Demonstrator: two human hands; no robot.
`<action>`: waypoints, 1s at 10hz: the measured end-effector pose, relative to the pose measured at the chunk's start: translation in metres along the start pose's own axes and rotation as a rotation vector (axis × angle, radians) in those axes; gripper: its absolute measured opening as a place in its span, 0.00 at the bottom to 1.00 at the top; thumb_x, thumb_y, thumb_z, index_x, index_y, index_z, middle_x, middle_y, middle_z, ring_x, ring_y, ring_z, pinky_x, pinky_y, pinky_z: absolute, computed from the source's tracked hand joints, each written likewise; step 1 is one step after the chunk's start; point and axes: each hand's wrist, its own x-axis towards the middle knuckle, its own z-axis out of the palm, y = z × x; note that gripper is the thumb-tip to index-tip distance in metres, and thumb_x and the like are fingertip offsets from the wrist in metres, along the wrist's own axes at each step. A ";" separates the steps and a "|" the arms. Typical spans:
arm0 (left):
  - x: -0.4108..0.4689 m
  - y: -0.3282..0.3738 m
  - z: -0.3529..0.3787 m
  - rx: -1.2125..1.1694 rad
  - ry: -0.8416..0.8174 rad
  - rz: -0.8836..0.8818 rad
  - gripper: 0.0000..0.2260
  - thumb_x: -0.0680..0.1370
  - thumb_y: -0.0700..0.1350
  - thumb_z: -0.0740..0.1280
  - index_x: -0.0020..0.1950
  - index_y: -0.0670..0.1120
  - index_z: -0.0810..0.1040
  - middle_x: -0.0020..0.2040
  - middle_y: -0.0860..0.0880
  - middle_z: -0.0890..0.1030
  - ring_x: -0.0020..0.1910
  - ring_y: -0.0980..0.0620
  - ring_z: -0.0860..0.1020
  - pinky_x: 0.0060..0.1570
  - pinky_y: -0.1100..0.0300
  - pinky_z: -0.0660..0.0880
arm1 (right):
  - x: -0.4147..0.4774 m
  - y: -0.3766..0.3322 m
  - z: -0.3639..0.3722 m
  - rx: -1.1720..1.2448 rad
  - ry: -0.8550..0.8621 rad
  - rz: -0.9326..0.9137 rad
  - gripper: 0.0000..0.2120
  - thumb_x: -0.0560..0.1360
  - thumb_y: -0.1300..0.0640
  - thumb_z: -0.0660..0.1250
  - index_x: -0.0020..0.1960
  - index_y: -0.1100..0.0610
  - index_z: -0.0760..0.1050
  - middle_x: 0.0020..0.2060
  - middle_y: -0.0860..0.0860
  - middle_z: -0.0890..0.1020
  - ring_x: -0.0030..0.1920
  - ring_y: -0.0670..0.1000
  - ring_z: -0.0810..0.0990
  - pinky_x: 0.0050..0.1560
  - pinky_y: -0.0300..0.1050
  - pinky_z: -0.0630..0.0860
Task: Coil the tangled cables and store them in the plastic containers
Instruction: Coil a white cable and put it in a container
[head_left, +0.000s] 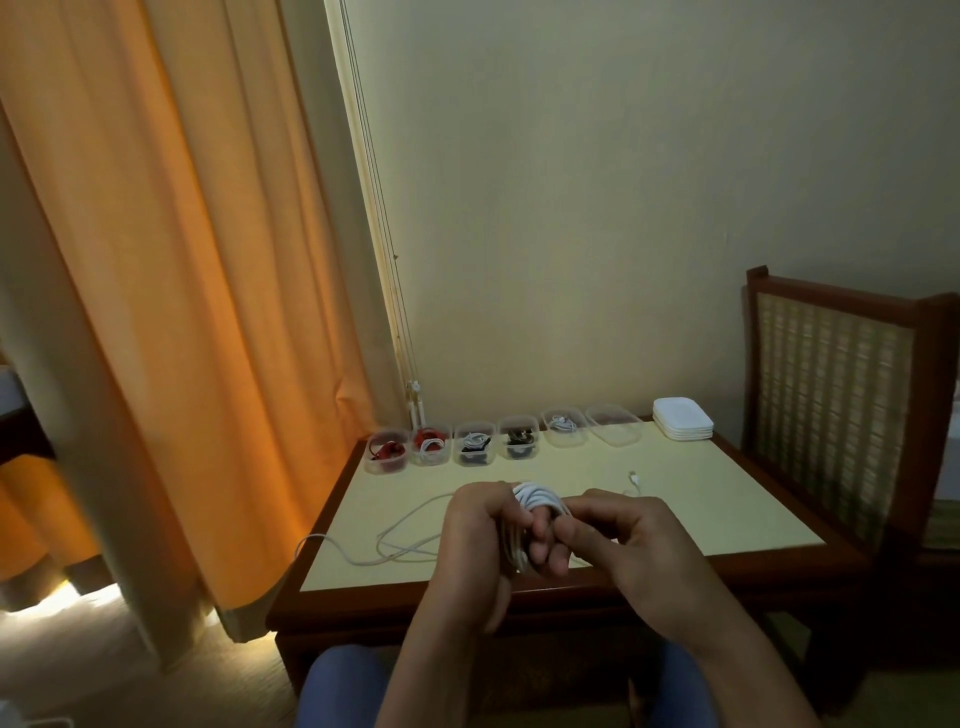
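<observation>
**White cable (537, 499) wound on the left hand, over the table**

White loops sit bunched round the fingers of the left hand (483, 525), which hangs above the near edge of the table (701, 499). Those fingers are pressed together and bent, with the coil wrapped across them and their tips poking out below it. The right hand (623, 535) meets it from the other side, thumb and forefinger pinching the cable right at the coil and the other fingers curled loosely behind.

From the coil the slack runs down to the tabletop and trails left in a few loose curves, one loop reaching the table's left edge. One small plug (634, 475) lies on the table beyond the right hand, well apart from the coil.

Along the far edge stand six clear plastic containers in a row. From the left, the first (385, 451) holds a red cable, the second (430, 446) red and white, the third (474, 449) white and black, the fourth (519, 442) something dark, and the fifth (563, 427) white. The sixth (613, 425) stands at the right end. Just beside it is one stack of white lids (682, 426); I cannot count its layers for certain. Any lettering on the containers or lids is too small and dim to read.

An orange curtain (156, 260) hangs to the left, and one wooden chair (831, 389) with a woven back stands at the right.
</observation>
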 end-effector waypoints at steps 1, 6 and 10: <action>0.010 -0.005 0.000 0.063 0.180 -0.103 0.12 0.73 0.35 0.59 0.29 0.38 0.71 0.22 0.44 0.71 0.20 0.48 0.72 0.29 0.60 0.74 | -0.001 0.005 -0.001 -0.024 0.041 -0.003 0.07 0.76 0.50 0.69 0.50 0.43 0.86 0.45 0.48 0.86 0.50 0.49 0.84 0.55 0.47 0.77; 0.015 -0.013 0.013 0.057 0.358 0.048 0.09 0.75 0.31 0.59 0.35 0.38 0.70 0.22 0.45 0.72 0.20 0.49 0.71 0.24 0.59 0.71 | -0.001 0.016 -0.006 -0.062 0.071 -0.012 0.09 0.77 0.49 0.69 0.53 0.45 0.86 0.46 0.48 0.86 0.51 0.50 0.84 0.57 0.58 0.79; 0.020 -0.017 0.005 0.060 0.358 0.115 0.14 0.74 0.26 0.56 0.32 0.39 0.70 0.22 0.44 0.71 0.18 0.49 0.71 0.21 0.60 0.70 | -0.004 0.014 0.003 -0.153 0.129 -0.153 0.06 0.79 0.48 0.68 0.52 0.44 0.84 0.39 0.46 0.83 0.40 0.52 0.80 0.42 0.51 0.78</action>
